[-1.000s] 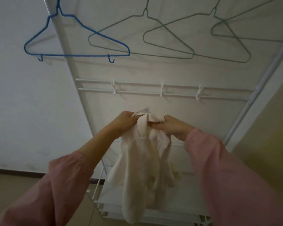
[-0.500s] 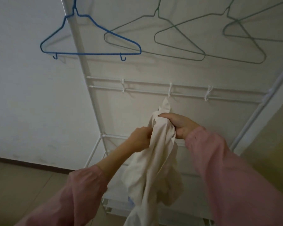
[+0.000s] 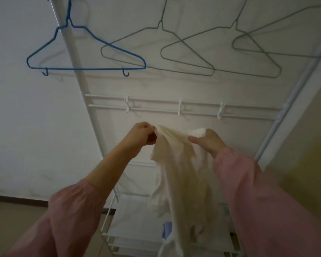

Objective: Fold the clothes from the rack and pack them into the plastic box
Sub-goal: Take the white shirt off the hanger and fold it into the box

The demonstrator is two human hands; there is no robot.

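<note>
Cream garment (image 3: 182,175) hangs unfolded; the left hand (image 3: 143,135) pinches its top edge and the right hand (image 3: 209,142) grips it. Hangers (image 3: 85,69) above are bare, so folding and packing likely remain.

blue wire hanger (image 3: 85,68) hangs upper left. three grey-green wire hangers (image 3: 187,47) overlap to its right. white wall (image 3: 26,127) behind. dark baseboard (image 3: 17,198) meets tan floor (image 3: 11,219). yellowish wall (image 3: 304,145) at right.
</note>
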